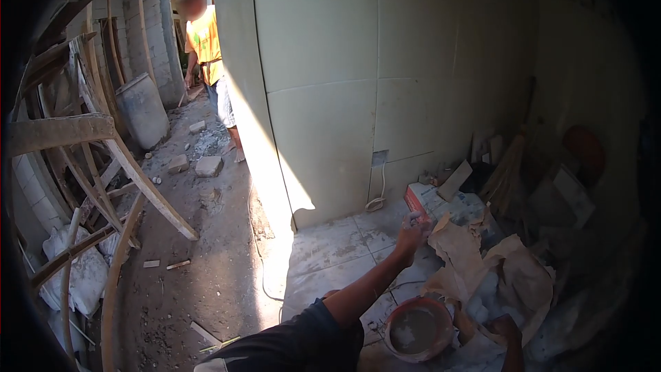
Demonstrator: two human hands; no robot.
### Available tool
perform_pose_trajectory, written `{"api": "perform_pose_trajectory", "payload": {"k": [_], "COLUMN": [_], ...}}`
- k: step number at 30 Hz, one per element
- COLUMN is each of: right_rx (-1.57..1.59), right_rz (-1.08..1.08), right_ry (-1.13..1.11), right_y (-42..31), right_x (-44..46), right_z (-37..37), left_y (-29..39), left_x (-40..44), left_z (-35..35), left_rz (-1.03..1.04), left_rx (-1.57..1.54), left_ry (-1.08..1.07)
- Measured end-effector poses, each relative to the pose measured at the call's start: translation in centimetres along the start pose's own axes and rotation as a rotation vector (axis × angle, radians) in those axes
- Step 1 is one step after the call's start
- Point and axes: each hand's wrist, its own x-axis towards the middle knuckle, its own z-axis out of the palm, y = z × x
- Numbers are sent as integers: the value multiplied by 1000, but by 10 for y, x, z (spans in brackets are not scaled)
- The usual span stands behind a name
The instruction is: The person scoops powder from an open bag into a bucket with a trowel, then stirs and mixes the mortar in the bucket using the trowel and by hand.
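Note:
My left hand [411, 235] is stretched forward above the tiled floor, beside a torn brown paper bag [463, 253]. Its fingers are curled and look dusted with pale powder; whether something small is in them is hidden. Low on the right, my right hand [508, 329] is in shadow against the bag's lower part, its fingers too dark to make out. Pale grey powder [485, 296] shows in the bag's opening. Between my two arms stands a round reddish bucket [391, 339] containing a grey wet mix.
A red and white box [414, 200] and a broom [506, 172] are by the tiled wall [323, 131]. A cable [383, 182] hangs from a wall cutout. Leftward are wooden frames [148, 179], blocks [208, 166], a drum [143, 111] and a person in a yellow shirt [204, 38].

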Motion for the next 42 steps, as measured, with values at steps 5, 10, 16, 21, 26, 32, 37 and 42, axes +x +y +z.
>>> {"api": "perform_pose_trajectory", "payload": {"k": [5, 10, 16, 21, 26, 32, 37, 42], "right_rx": [728, 797, 778, 750, 1066, 1270, 1293, 1297], "right_rz": [809, 577, 491, 675, 909, 1155, 1073, 1140], "right_ry": [-137, 25, 132, 98, 91, 19, -17, -73], "right_y": [-20, 17, 12, 22, -17, -20, -22, -20], "right_x": [1, -18, -19, -30, -27, -31, -35, -34], "right_z": [-31, 16, -4, -8, -72, -82, -88, -92], "left_y": [-1, 4, 6, 3, 2, 9, 36, 173], "left_x": [-3, -5, -5, -4, -4, -11, -25, -113], "left_z": [0, 2, 2, 4, 7, 10, 12, -27], "left_rz": [11, -13, -13, -12, -32, 2, 252, 1470], "left_rx": [-28, 62, 98, 60, 49, 44, 15, -319], "left_ry": [-21, 15, 21, 17, 27, 29, 55, -66]}}
